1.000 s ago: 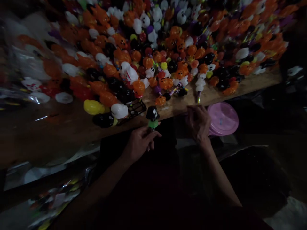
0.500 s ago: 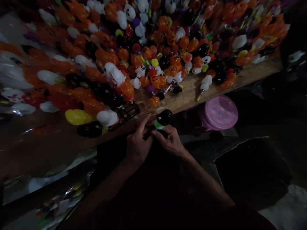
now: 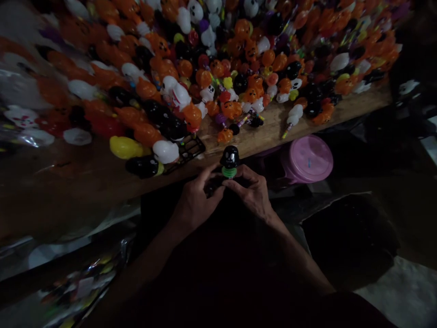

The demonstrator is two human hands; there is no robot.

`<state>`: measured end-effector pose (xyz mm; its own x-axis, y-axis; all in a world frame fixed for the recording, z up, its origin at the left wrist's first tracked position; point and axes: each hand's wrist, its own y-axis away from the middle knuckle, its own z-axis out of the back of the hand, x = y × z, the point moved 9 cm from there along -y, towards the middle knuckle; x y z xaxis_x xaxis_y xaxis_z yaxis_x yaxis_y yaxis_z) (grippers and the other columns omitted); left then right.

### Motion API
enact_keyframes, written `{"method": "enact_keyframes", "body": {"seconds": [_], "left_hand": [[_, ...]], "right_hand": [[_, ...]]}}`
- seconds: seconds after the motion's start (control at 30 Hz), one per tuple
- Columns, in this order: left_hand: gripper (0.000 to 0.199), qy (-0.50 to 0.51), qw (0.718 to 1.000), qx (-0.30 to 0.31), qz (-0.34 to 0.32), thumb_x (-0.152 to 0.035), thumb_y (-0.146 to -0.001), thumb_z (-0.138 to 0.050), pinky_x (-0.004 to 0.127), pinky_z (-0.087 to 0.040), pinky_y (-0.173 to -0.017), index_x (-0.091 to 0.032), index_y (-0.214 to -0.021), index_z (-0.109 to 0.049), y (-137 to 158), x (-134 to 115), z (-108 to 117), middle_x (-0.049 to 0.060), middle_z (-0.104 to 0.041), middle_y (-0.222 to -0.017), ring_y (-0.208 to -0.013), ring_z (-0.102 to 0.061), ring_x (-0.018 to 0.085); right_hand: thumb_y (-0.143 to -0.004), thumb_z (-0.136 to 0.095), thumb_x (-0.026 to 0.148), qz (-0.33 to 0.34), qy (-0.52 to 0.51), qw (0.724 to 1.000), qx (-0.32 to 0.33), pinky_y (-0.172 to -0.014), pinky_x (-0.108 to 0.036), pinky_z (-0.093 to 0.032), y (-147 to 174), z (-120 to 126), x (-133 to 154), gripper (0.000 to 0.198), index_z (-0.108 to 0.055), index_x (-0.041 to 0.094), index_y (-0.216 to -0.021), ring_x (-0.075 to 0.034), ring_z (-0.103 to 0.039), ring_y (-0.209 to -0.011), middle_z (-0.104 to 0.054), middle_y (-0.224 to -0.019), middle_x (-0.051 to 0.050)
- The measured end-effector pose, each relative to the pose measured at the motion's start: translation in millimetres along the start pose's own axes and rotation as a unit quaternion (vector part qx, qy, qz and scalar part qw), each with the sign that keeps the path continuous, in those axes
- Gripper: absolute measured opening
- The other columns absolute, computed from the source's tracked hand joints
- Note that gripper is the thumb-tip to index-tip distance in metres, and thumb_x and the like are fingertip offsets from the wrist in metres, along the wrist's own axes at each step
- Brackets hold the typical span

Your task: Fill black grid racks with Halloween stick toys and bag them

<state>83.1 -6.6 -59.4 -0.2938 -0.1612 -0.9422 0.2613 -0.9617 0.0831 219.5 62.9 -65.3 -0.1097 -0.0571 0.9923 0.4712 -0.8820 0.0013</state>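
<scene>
A small black toy head (image 3: 230, 157) with a white skull face and a ribbed green collar (image 3: 229, 172) stands upright between my hands, just off the table's front edge. My right hand (image 3: 253, 189) pinches it low at the collar, thumb in front and fingers curled behind. From the other side my left hand (image 3: 198, 198) closes on its lower part, thumb and forefinger bent round it. What lies below the collar is mostly hidden by my fingers and the dark.
A wooden table (image 3: 266, 134) carries a heap of orange, white and black plastic figures (image 3: 232, 109). A black plastic grid (image 3: 191, 148) lies at its edge by a yellow figure (image 3: 128, 148). Right of my hands are a pink lidded container (image 3: 311, 158) and a dark open box (image 3: 351, 228).
The black toy head has turned from lying sideways to upright, with its skull face towards me. My left thumb and forefinger have closed in round its base. The view has shifted slightly.
</scene>
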Motion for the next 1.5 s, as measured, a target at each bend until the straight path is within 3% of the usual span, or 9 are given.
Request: {"method": "enact_keyframes", "body": {"seconds": [0.13,0.27,0.4,0.57,0.77,1.07,1.2,1.37,1.5], "left_hand": [[0.058,0.012,0.993,-0.064,-0.094,-0.025,-0.082,-0.069,0.024,-0.06,-0.072,-0.021,-0.138,-0.055,-3,-31,18,0.01,-0.065,-0.139,-0.099,-0.07,0.017],[0.038,-0.034,0.987,-0.084,-0.134,-0.029,-0.092,-0.067,0.025,-0.06,-0.08,-0.02,-0.129,-0.061,-4,-46,16,0.006,-0.074,-0.122,-0.107,-0.071,0.019],[0.061,-0.142,0.967,-0.123,-0.174,-0.024,-0.093,-0.069,0.029,-0.061,-0.09,-0.024,-0.15,-0.046,22,-70,32,0.008,-0.062,-0.146,-0.119,-0.068,0.021],[0.053,-0.286,0.917,-0.137,-0.242,-0.019,-0.094,-0.065,0.033,-0.053,-0.106,-0.025,-0.145,-0.055,36,-115,81,0.001,-0.07,-0.13,-0.118,-0.066,0.02],[0.034,-0.423,0.839,-0.195,-0.283,-0.018,-0.095,-0.065,0.039,-0.047,-0.113,-0.019,-0.128,-0.067,5,-108,95,0.002,-0.072,-0.125,-0.124,-0.064,0.024],[0.031,-0.33,0.904,-0.195,-0.189,-0.022,-0.097,-0.059,0.036,-0.056,-0.104,-0.03,-0.125,-0.072,-10,-77,102,0.003,-0.074,-0.118,-0.118,-0.066,0.022],[0.031,-0.318,0.9,-0.225,-0.196,-0.024,-0.1,-0.055,0.036,-0.056,-0.105,-0.023,-0.125,-0.072,-4,-76,106,0.006,-0.075,-0.119,-0.118,-0.067,0.021],[0.035,-0.31,0.902,-0.189,-0.234,-0.016,-0.103,-0.048,0.035,-0.05,-0.113,-0.016,-0.134,-0.065,-1,-89,104,0.005,-0.074,-0.124,-0.121,-0.065,0.017],[0.041,-0.362,0.886,-0.115,-0.265,-0.032,-0.094,-0.069,0.056,-0.035,-0.125,-0.018,-0.132,-0.066,-12,-102,86,0.007,-0.062,-0.144,-0.143,-0.047,0.034]], "right_hand": [[-0.085,-0.077,0.046,-0.023,0.071,0.997,0.007,-0.075,-0.029,-0.048,3,-4,-2,0.03,-0.065,0.02,-0.079,-0.015,-0.062,-0.078,-0.067,-0.08,0.001],[-0.089,-0.068,0.045,-0.013,0.135,0.991,0.02,-0.065,-0.026,-0.045,1,-9,-2,0.027,-0.062,0.019,-0.082,-0.014,-0.059,-0.069,-0.065,-0.075,0.001],[-0.092,-0.064,0.044,0.043,0.197,0.977,0.073,-0.066,-0.028,-0.049,-10,-20,3,0.025,-0.063,0.02,-0.087,-0.016,-0.061,-0.069,-0.068,-0.079,-0.003],[-0.095,-0.061,0.032,0.141,0.226,0.959,0.093,-0.07,-0.029,-0.051,-37,-43,16,0.015,-0.063,0.019,-0.089,-0.016,-0.061,-0.073,-0.068,-0.084,-0.005],[-0.099,-0.052,0.029,0.183,0.15,0.967,0.093,-0.07,-0.027,-0.051,-66,-76,14,0.023,-0.063,0.019,-0.081,-0.014,-0.061,-0.075,-0.066,-0.081,-0.002],[-0.099,-0.06,0.047,0.16,0.168,0.967,0.104,-0.076,-0.033,-0.054,-79,-86,-1,0.031,-0.066,0.023,-0.08,-0.018,-0.061,-0.078,-0.067,-0.082,-0.004],[-0.1,-0.055,0.041,0.177,0.197,0.956,0.13,-0.076,-0.032,-0.054,-80,-91,3,0.027,-0.063,0.023,-0.081,-0.018,-0.061,-0.08,-0.065,-0.084,-0.004],[-0.098,-0.055,0.033,0.179,0.196,0.952,0.149,-0.084,-0.036,-0.056,-81,-97,6,0.018,-0.062,0.023,-0.084,-0.021,-0.062,-0.088,-0.064,-0.089,-0.006],[-0.089,-0.053,0.018,0.175,0.198,0.952,0.156,-0.081,-0.036,-0.058,-78,-100,5,0.011,-0.058,0.022,-0.08,-0.021,-0.064,-0.09,-0.064,-0.1,-0.008]]}}
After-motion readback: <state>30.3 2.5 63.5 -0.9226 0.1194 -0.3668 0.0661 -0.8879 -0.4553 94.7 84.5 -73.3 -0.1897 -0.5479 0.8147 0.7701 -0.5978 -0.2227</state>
